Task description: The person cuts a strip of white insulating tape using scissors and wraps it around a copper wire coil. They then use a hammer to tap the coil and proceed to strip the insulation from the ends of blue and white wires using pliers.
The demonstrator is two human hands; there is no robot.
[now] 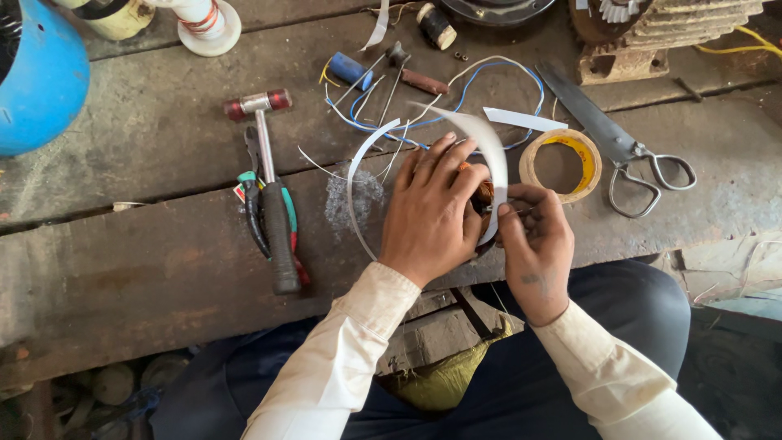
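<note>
My left hand (432, 212) is cupped over a small round part with orange-brown copper winding (484, 192), mostly hidden under my fingers, at the near edge of the wooden bench (147, 269). My right hand (533, 240) pinches a white curved paper strip (491, 151) against that part. The strip arches up over the left fingers. A second white strip (353, 183) curls on the bench to the left of my left hand.
A tape roll (560, 165) and large scissors (619, 147) lie right of my hands. A red-faced mallet (269, 175) and pliers (254, 204) lie to the left. Blue and white wires (489, 77), a blue capacitor (350, 70), a blue housing (41, 77) and a rusty motor part (668, 33) sit farther back.
</note>
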